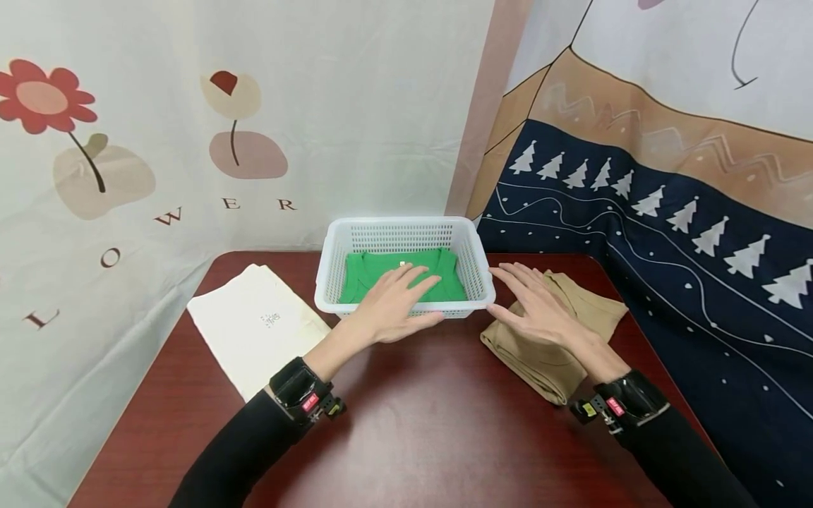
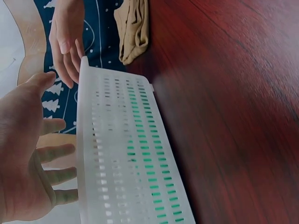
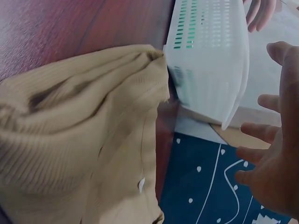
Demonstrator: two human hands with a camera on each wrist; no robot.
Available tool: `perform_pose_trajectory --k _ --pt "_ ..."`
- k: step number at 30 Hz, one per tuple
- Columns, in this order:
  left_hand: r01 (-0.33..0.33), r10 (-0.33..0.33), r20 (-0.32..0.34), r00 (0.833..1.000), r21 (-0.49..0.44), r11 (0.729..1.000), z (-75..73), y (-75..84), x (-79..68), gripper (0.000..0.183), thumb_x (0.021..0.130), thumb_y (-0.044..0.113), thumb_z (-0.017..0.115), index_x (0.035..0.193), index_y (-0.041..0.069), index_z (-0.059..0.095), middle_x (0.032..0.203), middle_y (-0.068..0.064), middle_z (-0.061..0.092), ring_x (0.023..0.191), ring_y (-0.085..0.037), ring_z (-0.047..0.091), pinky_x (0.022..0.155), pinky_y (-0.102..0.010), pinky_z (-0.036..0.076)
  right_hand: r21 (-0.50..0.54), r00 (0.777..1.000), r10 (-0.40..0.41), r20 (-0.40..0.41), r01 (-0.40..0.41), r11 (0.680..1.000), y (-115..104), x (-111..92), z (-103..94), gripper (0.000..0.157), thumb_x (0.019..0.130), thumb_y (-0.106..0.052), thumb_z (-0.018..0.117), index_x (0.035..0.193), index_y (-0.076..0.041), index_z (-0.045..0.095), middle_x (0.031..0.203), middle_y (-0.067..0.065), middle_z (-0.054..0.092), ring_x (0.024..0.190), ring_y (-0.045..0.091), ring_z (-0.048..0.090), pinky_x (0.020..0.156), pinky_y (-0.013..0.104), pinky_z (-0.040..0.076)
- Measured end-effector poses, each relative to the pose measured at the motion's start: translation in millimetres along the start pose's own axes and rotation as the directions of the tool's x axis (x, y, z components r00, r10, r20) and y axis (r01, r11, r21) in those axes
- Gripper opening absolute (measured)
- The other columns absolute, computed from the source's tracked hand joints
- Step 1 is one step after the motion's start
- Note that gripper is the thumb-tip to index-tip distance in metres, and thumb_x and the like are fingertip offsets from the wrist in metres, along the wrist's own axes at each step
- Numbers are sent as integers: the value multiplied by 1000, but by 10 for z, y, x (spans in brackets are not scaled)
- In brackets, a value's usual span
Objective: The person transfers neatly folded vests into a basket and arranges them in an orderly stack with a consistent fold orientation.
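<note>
A white plastic basket (image 1: 330, 279) with slotted walls stands at the back of the table, and a folded green garment (image 1: 375, 264) lies inside it. Over the basket's front rim hovers my left hand (image 1: 396, 305), its fingers spread and holding nothing. My right hand (image 1: 530, 303) is spread too, above a folded tan garment (image 1: 593, 307) with ribbed fabric to the right of the basket. In the right wrist view that tan garment (image 3: 126, 121) lies below the hand, apart from it. The left wrist view shows the basket's slotted wall (image 2: 121, 149) beside the left fingers.
A white folded cloth or sheet (image 1: 254, 324) with a small printed mark lies on the table's left. The dark red table (image 1: 438, 423) has its back edge against a pale flower-printed curtain (image 1: 381, 106). A navy tree-printed curtain (image 1: 635, 247) hangs along the right.
</note>
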State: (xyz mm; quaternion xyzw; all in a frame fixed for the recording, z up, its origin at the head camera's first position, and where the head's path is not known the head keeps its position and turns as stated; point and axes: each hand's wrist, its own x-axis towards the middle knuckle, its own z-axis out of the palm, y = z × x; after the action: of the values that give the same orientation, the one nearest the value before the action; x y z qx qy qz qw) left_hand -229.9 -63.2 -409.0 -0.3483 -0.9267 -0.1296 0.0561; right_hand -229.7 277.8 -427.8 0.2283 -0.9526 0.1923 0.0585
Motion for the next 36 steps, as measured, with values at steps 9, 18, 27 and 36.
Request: perform_pose_trajectory --k 9,18,27,36 --pt "-22 22 3 1000 -10 1000 60 161 90 75 110 65 61 170 21 51 177 -14 48 166 -45 42 137 -64 38 6 999 -2 -39 2 1000 148 -89 -43 74 107 -43 75 171 -17 49 177 23 45 169 54 32 136 79 21" --pt "-36 36 12 999 -27 999 119 319 181 75 110 66 61 169 22 52 178 -10 47 168 -42 41 138 -61 38 -8 998 16 -53 -16 1000 305 -184 -105 74 107 -41 74 171 -14 48 177 26 44 167 56 33 134 82 23" --pt "-54 55 15 998 -5 999 170 491 251 75 110 68 61 169 23 52 177 -9 49 168 -39 41 138 -59 39 -19 996 24 -81 -26 999 424 -267 -177 71 107 -38 75 168 -12 50 174 27 47 165 57 35 132 81 26" --pt "-103 103 -3 995 34 994 225 678 312 73 110 69 59 168 26 54 174 -8 52 166 -36 45 137 -53 42 -21 993 26 -119 -29 999 589 -351 -216 70 106 -38 76 166 -11 53 169 29 50 160 57 40 127 83 28"
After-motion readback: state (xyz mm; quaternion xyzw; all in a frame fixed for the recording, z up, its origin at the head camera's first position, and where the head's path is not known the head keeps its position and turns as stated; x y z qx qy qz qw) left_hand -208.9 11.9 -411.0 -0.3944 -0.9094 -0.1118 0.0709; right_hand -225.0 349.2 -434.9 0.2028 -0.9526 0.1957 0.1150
